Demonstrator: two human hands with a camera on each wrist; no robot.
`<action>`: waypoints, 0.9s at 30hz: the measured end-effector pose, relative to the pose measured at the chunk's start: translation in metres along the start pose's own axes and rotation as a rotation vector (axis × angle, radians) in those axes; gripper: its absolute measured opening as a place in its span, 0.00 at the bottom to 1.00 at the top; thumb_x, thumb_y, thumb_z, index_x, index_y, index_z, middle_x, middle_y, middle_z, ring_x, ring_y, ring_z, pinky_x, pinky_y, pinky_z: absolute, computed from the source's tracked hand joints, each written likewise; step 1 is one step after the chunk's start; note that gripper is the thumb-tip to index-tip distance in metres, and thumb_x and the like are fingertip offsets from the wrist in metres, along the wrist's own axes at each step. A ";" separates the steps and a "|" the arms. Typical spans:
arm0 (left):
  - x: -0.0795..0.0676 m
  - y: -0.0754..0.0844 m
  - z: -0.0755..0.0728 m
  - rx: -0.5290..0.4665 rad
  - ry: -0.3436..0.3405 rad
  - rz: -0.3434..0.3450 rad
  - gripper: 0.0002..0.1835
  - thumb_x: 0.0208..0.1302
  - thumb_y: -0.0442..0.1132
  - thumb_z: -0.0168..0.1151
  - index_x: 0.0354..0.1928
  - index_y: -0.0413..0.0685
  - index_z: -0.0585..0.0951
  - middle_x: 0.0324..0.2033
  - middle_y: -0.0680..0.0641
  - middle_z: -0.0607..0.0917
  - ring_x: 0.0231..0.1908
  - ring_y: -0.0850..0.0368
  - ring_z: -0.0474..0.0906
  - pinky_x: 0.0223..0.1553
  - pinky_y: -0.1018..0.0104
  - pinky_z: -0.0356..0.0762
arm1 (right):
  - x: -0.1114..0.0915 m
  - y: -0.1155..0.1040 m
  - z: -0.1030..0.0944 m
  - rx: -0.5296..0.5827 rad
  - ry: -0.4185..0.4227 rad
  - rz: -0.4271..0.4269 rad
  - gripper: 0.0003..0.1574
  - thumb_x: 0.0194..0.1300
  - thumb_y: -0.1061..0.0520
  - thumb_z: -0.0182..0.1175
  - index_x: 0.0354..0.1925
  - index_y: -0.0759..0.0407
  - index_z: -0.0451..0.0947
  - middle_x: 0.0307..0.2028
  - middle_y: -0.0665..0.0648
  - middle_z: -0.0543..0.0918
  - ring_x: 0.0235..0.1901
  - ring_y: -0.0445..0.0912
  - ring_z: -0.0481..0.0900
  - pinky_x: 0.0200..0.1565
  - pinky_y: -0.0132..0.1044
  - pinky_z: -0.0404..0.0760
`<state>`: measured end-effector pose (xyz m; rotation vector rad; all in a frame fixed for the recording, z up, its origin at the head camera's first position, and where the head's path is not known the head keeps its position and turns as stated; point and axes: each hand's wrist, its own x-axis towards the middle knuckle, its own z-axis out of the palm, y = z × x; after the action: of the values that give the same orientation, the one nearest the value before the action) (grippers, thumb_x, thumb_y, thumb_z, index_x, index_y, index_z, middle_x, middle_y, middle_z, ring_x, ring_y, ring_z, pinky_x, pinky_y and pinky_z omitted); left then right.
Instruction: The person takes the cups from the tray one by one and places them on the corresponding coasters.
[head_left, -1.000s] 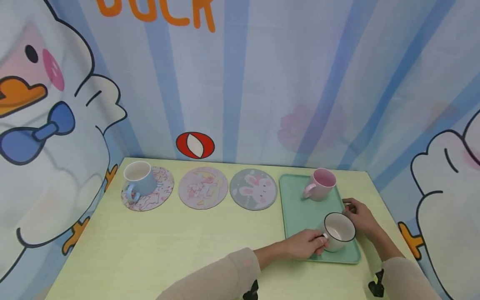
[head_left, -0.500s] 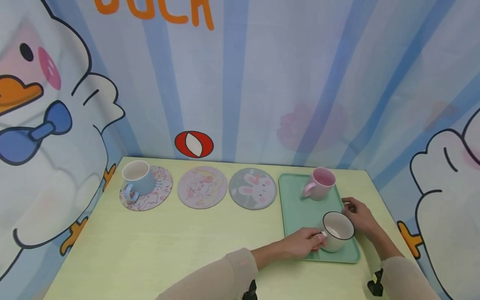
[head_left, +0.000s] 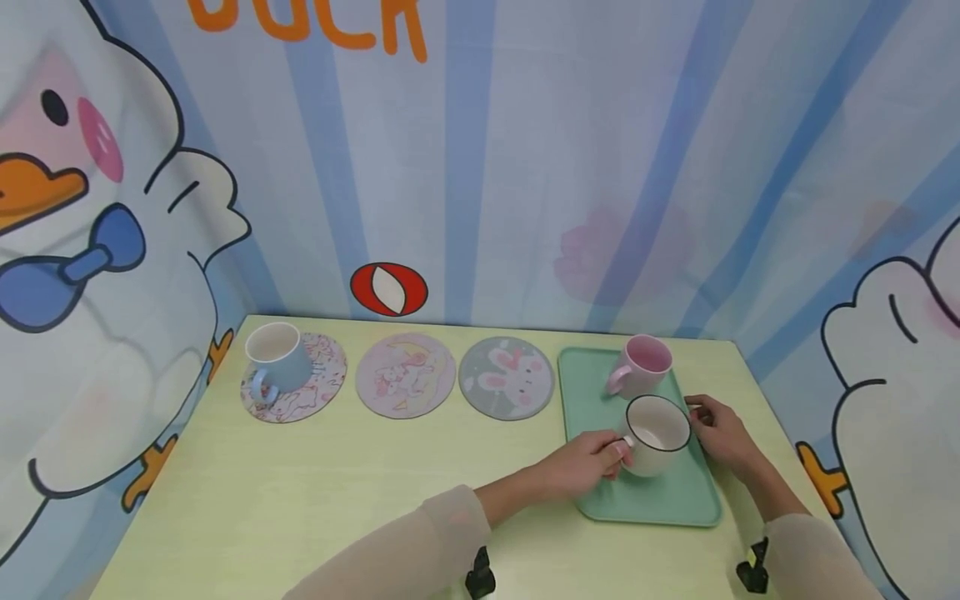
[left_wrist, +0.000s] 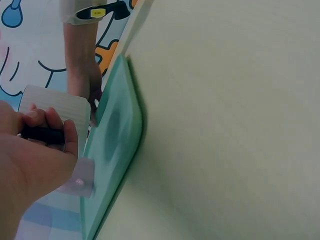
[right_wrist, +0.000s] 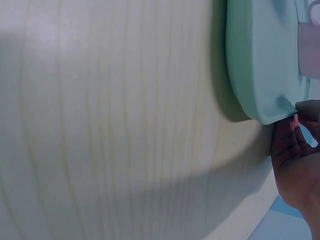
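Observation:
My left hand (head_left: 577, 467) grips the handle of a white mug (head_left: 654, 442) with a dark rim. The mug is upright and raised over the green tray (head_left: 588, 408); its shadow falls on the tray in the left wrist view, where the curled fingers (left_wrist: 55, 120) wrap the dark handle (left_wrist: 42, 134). At the tray's right edge, my right hand (head_left: 722, 432) pinches the rim. The right wrist view shows the thumb (right_wrist: 307, 107) on top of that rim and the other fingers below. A pink mug (head_left: 640, 377) stands at the tray's back right corner.
Left of the tray lie a grey rabbit coaster (head_left: 506, 379) and a pink coaster (head_left: 405, 375). On a patterned coaster (head_left: 326, 375) at the far left stands a light blue mug (head_left: 281, 367). A striped duck-print curtain (head_left: 510, 208) hangs behind the pale yellow table (head_left: 300, 500).
The white mug has come up off the front of the tray and moved back and slightly left in my left hand. My right hand has stayed at the tray's edge.

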<state>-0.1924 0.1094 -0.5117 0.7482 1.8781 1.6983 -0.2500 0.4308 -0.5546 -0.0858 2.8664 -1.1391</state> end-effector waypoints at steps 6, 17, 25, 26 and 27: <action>-0.001 0.009 -0.014 0.004 0.004 -0.005 0.17 0.88 0.43 0.45 0.46 0.39 0.79 0.28 0.53 0.71 0.34 0.65 0.70 0.46 0.62 0.78 | -0.003 0.000 -0.001 -0.005 0.010 0.002 0.23 0.80 0.64 0.54 0.67 0.75 0.71 0.44 0.66 0.80 0.38 0.47 0.74 0.35 0.35 0.75; -0.008 0.019 -0.033 0.020 0.051 -0.003 0.17 0.88 0.43 0.45 0.46 0.39 0.79 0.29 0.52 0.71 0.35 0.63 0.70 0.46 0.64 0.76 | -0.002 -0.003 0.000 -0.009 0.009 -0.006 0.24 0.79 0.65 0.55 0.67 0.76 0.69 0.45 0.68 0.80 0.39 0.49 0.75 0.36 0.35 0.75; -0.016 0.023 -0.043 0.022 0.080 -0.017 0.18 0.88 0.43 0.45 0.47 0.38 0.80 0.29 0.51 0.71 0.36 0.61 0.70 0.52 0.60 0.81 | -0.002 -0.006 -0.001 -0.006 0.015 -0.008 0.24 0.79 0.65 0.55 0.67 0.77 0.69 0.44 0.68 0.80 0.39 0.49 0.75 0.36 0.35 0.75; -0.017 0.023 -0.045 0.026 0.085 -0.018 0.18 0.88 0.43 0.45 0.47 0.38 0.80 0.29 0.51 0.71 0.36 0.61 0.70 0.53 0.58 0.81 | -0.002 -0.006 -0.001 -0.008 0.012 -0.009 0.24 0.79 0.65 0.55 0.67 0.77 0.69 0.44 0.69 0.80 0.39 0.50 0.75 0.36 0.35 0.75; -0.019 0.022 -0.046 0.030 0.093 -0.020 0.18 0.88 0.43 0.45 0.47 0.38 0.80 0.29 0.50 0.71 0.36 0.60 0.70 0.53 0.57 0.81 | -0.002 -0.006 -0.001 -0.010 0.013 -0.009 0.24 0.79 0.65 0.55 0.67 0.77 0.69 0.44 0.69 0.80 0.39 0.50 0.75 0.36 0.35 0.75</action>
<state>-0.2090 0.0649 -0.4847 0.6705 1.9712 1.7226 -0.2480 0.4272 -0.5495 -0.0925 2.8864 -1.1313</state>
